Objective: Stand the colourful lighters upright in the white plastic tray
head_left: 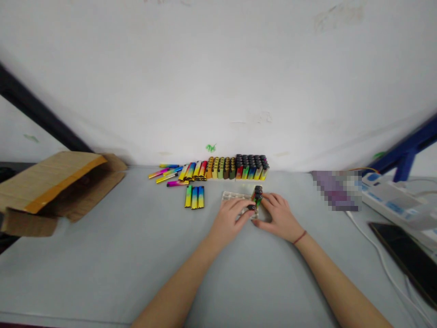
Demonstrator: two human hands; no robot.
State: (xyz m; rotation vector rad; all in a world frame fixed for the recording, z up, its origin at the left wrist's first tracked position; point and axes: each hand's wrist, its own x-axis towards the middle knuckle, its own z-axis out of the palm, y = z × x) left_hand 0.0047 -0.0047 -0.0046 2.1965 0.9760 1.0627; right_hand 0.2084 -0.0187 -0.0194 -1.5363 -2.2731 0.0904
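Observation:
My left hand point(229, 219) is closed in a pinch on a lighter point(251, 207), whose black top shows between thumb and fingers; its body is mostly hidden. Under that hand lies a white tray point(226, 196) divided into small cells. Several lighters with black tops point(258, 190) stand upright in a row at the tray's right end. Around this end curls my right hand point(280, 217), thumb at the near side and fingers at the far side, gripping the tray. A red cord circles the right wrist.
By the wall stand blocks of upright lighters, gold-topped point(221, 167) and black-topped point(251, 166). Loose colourful lighter sleeves point(194, 197) lie to their left. An open cardboard box point(58, 182) is at far left. On the right are a power strip point(392, 200), a phone point(406, 259) and white cables.

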